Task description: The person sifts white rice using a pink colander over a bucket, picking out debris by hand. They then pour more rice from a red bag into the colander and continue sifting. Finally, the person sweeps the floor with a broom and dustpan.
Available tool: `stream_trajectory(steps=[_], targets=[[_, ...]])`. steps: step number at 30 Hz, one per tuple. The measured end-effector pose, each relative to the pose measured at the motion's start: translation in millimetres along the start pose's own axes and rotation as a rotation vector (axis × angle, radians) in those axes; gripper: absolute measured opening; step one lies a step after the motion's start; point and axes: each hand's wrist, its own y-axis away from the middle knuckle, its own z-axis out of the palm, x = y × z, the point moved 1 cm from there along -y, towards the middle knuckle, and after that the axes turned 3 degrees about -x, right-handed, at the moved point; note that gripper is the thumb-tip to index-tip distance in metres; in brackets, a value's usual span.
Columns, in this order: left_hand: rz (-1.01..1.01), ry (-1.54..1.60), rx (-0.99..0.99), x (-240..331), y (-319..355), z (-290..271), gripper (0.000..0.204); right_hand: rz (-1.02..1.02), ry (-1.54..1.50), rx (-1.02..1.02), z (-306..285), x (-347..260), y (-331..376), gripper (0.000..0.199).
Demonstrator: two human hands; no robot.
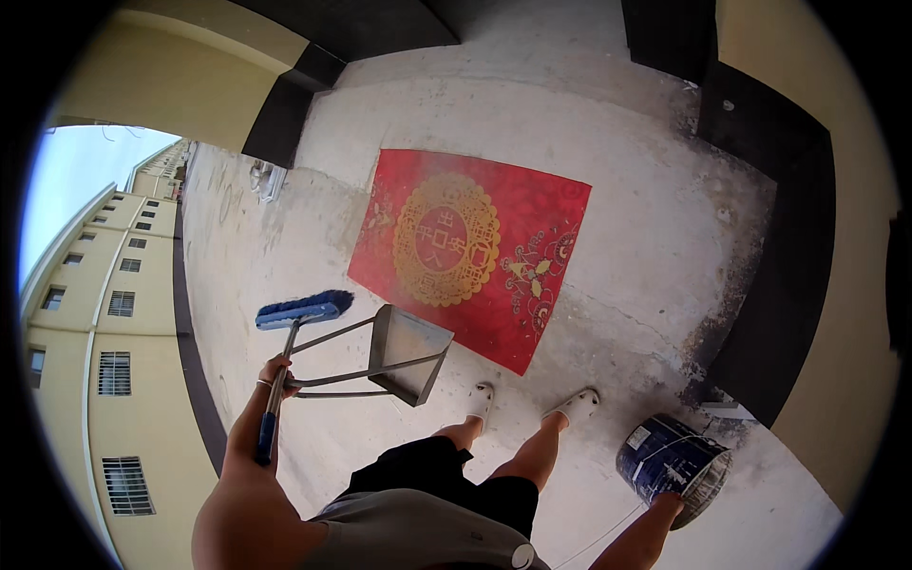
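Note:
My left hand [276, 372] is closed around the metal handle of a broom [302, 311], whose blue head and dark bristles point upward in the view. The same hand also grips the thin frame handle of a metal dustpan [410, 353]. The pan hangs to the right of the broom, beside the red mat. At the lower right, my right hand [668, 506] has its fingers at the rim of a dark blue bucket [668, 458] smeared with white. The bucket is tilted, and its mouth faces my right arm. Part of the right fingers is hidden at the rim.
A red mat [475, 252] with gold patterns lies on the concrete floor [646, 237] in front of my feet. Dark-based walls [765, 294] stand on the right. Rubbish [268, 180] lies near the far left wall corner. A yellow building [142, 351] stands at the left.

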Motion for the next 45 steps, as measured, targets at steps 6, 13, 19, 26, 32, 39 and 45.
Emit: stream_trajectory(steps=[6,13,19,26,32,39,45], targets=[[-0.110,0.113,0.238,-17.7,-25.8,-137.0,0.021,-0.018,-0.920,0.298,-159.7,-140.1,176.8,0.030],[-0.252,0.467,0.351,-52.8,-149.4,-214.7,0.027,-0.276,-1.365,0.535,-390.2,-347.3,414.7,0.030],[-0.370,0.725,0.304,-73.3,-229.0,-267.3,0.025,-0.241,-1.548,0.714,-479.7,-461.9,561.0,0.032],[-0.435,0.820,0.403,-54.1,-283.8,-304.3,0.026,0.147,-1.924,0.956,-524.6,-483.4,606.2,0.035],[-0.443,0.950,0.286,-18.0,-314.8,-315.5,0.023,-0.507,-2.117,0.854,-654.2,-611.7,595.0,0.030],[-0.330,1.029,0.291,126.0,-231.2,-327.4,0.015,-0.772,-1.123,0.894,-748.3,-866.1,727.9,0.021],[-0.499,1.263,0.449,59.7,-334.8,-333.6,0.023,-0.979,-0.812,0.891,-786.7,-1016.2,804.7,0.021]])
